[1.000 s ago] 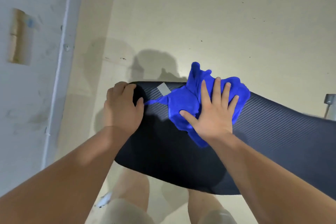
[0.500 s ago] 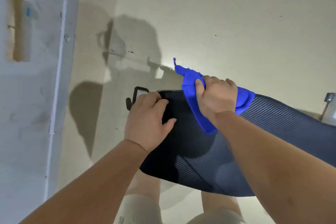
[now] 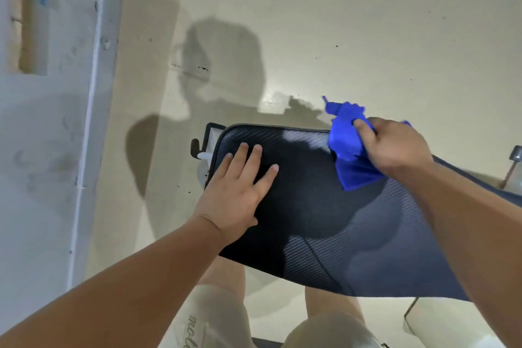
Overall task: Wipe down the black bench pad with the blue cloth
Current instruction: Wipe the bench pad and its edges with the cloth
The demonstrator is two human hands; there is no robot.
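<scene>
The black bench pad [image 3: 319, 206] has a woven texture and runs from the middle of the view out to the right edge. My left hand [image 3: 240, 189] lies flat on its left end, fingers spread and straight. My right hand [image 3: 392, 147] grips the bunched blue cloth [image 3: 350, 150] at the pad's far edge, thumb pressed into the fabric. A corner of the cloth hangs down onto the pad surface, and another tuft sticks up past the far edge.
A black metal bracket [image 3: 206, 141] sticks out at the pad's left end. The beige floor [image 3: 339, 37] lies beyond, with a white wall and trim [image 3: 93, 93] on the left. A metal part [image 3: 515, 155] shows at the right edge. My knees are below the pad.
My left hand has uncurled from the pad's end and now lies flat on top. My right hand, with the cloth bunched in it, has moved right along the far edge.
</scene>
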